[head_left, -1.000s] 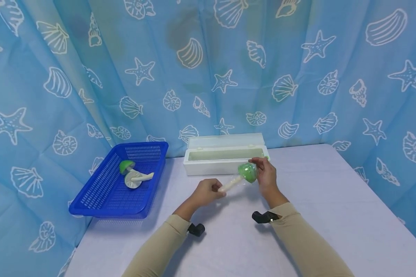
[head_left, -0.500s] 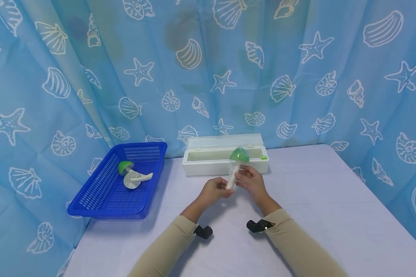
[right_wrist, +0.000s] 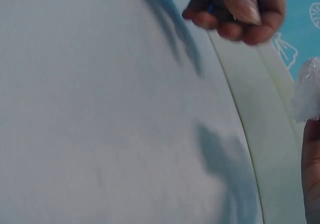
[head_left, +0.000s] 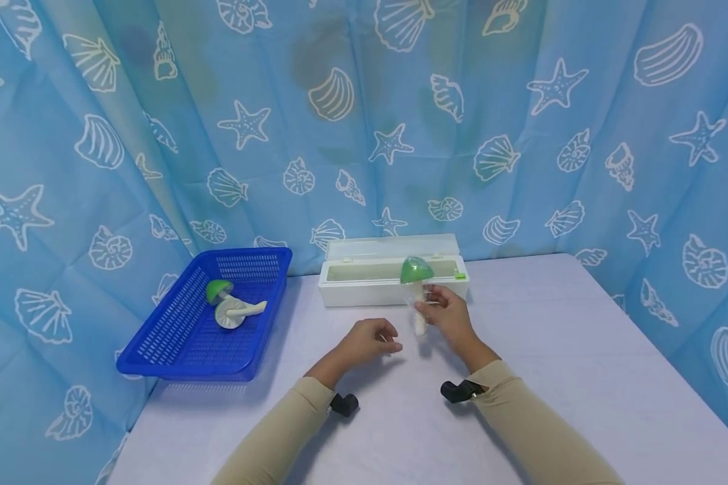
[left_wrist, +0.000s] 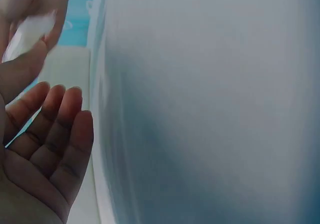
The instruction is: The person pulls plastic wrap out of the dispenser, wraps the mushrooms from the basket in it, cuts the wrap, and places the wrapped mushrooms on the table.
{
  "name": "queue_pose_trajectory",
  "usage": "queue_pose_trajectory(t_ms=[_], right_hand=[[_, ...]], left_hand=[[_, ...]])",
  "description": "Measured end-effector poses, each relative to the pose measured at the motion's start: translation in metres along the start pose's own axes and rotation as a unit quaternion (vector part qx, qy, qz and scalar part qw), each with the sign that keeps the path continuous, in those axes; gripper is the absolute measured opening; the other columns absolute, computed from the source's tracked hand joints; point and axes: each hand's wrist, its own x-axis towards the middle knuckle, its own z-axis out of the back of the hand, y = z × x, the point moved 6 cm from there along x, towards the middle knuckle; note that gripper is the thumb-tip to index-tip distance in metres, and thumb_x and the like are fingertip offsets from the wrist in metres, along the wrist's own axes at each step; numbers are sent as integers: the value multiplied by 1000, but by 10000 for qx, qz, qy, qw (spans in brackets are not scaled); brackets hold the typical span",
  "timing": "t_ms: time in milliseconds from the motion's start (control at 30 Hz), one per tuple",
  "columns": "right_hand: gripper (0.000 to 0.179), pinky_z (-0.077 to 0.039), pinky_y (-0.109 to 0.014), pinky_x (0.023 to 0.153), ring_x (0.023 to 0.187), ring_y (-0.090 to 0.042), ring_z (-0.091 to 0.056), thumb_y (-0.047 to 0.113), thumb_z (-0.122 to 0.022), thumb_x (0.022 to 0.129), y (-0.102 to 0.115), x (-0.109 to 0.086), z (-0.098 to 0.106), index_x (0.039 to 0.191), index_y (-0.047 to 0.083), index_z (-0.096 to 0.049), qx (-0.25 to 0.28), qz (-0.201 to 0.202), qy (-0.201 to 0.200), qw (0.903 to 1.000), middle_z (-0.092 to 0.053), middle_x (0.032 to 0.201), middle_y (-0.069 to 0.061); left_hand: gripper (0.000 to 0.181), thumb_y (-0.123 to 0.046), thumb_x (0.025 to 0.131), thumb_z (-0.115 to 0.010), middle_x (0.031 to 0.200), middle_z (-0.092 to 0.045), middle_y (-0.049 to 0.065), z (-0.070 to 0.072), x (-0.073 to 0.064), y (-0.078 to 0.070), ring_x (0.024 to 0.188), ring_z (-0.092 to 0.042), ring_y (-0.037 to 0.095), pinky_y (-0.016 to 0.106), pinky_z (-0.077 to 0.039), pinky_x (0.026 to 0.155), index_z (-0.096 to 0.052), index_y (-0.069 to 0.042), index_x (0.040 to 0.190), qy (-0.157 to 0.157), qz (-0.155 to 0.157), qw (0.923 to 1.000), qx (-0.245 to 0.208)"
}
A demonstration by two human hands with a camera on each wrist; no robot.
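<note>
Left hand (head_left: 364, 341) has drawn away from the plastic-wrapped, green-domed toy mushroom (head_left: 418, 291).
Its fingers curve loosely, holding nothing; the right hand (head_left: 451, 320) pinches the white stem (head_left: 420, 325).

Through the head camera I look forward and down from above the near side of the surface (head_left: 558, 357), far enough back to take in its far edge and the curtain (head_left: 364, 101). My wrist views sit close, turned sideways: the left faces the palm of the left hand (head_left: 367, 340), the right skims past the right hand (head_left: 453, 318). All share both hands and the white box (head_left: 367, 295).
</note>
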Motion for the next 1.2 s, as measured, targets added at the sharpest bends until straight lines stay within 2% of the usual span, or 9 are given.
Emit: queue_pose_trajectory(t_ms=[133,267,367,567,767,867,967,1033,1200], right_hand=[[52,-54,-28,74,100,-22,-61,17,-76,86,5,-1,16,132,5,-54,-456,100,105,9989,-58,119,-16],[51,-54,-27,74,103,-27,-59,17,-75,87,12,-3,34,132,4,-54,-792,247,96,9965,-58,119,-16],[52,-53,-25,74,104,-30,-57,17,-74,88,16,-5,49,133,3,-53,-1040,326,57,9940,-58,120,-18],[55,-51,-22,76,107,-32,-56,21,-74,89,18,-7,81,135,2,-52,-1466,422,-40,9883,-58,122,-20],[58,-50,-23,79,111,-34,-54,27,-72,90,19,-10,113,138,3,-50,-1889,367,-99,9813,-57,125,-21],[59,-50,-33,85,113,-36,-54,29,-71,91,20,-12,130,139,3,-48,-2136,301,-184,9763,-56,125,-22],[59,-48,-43,89,113,-38,-53,29,-69,92,20,-14,148,140,2,-47,-2406,283,-283,9698,-55,125,-23],[59,-47,-47,89,113,-39,-53,29,-69,93,19,-15,161,140,2,-47,-2570,287,-335,9654,-55,125,-23],[59,-48,-49,89,114,-40,-51,30,-67,94,15,-16,190,142,2,-46,-2988,162,-375,9534,-54,127,-24]], left_hand=[[18,-28,87,-75,84,-63,-8,13,-5,10,76,-60,10,28,-49,66,-69,-14,97,-35,21,9995,326],[11,-25,90,-71,84,-63,-8,29,-8,20,77,-58,11,29,-48,68,-69,-15,94,-196,18,9976,658],[9,-23,91,-70,83,-63,-6,46,-8,31,77,-58,11,30,-48,69,-69,-14,92,-479,72,9962,717],[13,-23,93,-68,85,-65,-2,79,-11,57,78,-58,15,34,-48,70,-70,-10,92,-1332,436,9891,459],[17,-25,93,-67,82,-65,0,98,-15,82,76,-56,16,32,-47,68,-70,-8,91,-2203,852,9717,98],[21,-26,93,-67,78,-63,4,104,-17,89,72,-57,18,32,-47,64,-68,-5,90,-2686,1033,9575,-171],[28,-31,95,-64,82,-62,9,109,-19,93,73,-57,22,34,-47,63,-63,-3,95,-3089,1256,9420,-396],[32,-35,96,-61,90,-62,12,111,-19,95,78,-58,25,36,-48,67,-60,-3,100,-3249,1394,9340,-512],[40,-40,100,-50,110,-61,18,114,-14,99,99,-57,33,46,-47,83,-56,-3,114,-3399,1552,9242,-792]])
